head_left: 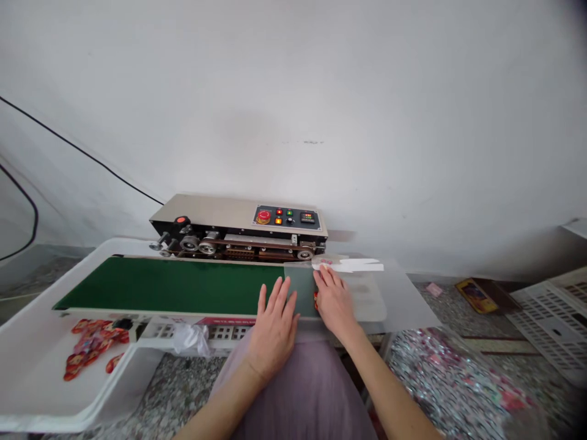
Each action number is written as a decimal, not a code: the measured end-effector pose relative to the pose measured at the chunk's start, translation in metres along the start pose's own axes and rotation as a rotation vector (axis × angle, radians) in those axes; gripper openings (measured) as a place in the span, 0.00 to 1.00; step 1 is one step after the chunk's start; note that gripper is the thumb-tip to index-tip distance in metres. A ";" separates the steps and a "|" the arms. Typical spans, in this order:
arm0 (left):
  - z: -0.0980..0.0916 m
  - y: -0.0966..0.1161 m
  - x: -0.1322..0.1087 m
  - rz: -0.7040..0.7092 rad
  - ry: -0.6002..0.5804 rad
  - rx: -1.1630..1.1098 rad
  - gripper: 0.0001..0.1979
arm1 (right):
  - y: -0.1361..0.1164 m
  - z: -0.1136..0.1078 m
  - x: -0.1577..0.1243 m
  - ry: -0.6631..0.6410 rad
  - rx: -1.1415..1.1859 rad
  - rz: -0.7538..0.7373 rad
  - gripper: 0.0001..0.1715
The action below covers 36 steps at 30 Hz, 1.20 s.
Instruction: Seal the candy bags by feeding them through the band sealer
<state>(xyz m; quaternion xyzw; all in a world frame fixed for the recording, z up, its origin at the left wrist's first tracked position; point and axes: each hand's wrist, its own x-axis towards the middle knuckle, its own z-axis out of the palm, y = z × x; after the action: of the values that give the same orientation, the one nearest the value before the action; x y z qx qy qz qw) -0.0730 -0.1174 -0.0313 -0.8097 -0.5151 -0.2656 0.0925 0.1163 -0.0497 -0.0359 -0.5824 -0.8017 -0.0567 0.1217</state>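
A clear plastic bag (305, 293) lies at the right end of the green conveyor belt (183, 285), below the sealing machine (215, 211). My left hand (276, 321) rests at the belt's front edge by the bag's left side, fingers spread and holding nothing. On the bag's right part lies my right hand (334, 299), fingers extended. A small red item (316, 299) shows beside its fingers, mostly hidden beneath the hand. White strips (362, 265) lie just beyond my right fingertips.
At the left, a large white bin (27, 391) holds red printed pieces (92, 342). A clear bag of shiny packets (458, 385) is at the lower right. Further right are a brown box (481, 296) and a white slotted crate (550, 318). A black cable (82, 151) runs to the machine.
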 end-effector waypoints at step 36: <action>0.001 -0.010 -0.007 0.266 0.128 -0.227 0.19 | 0.087 -0.057 -0.215 0.122 0.520 0.514 0.18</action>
<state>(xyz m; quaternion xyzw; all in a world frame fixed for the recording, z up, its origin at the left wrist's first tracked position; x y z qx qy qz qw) -0.0836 -0.1178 -0.0371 -0.8574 -0.3631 -0.3584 0.0674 0.2687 -0.2336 -0.0412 -0.7101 -0.6080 0.1465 0.3235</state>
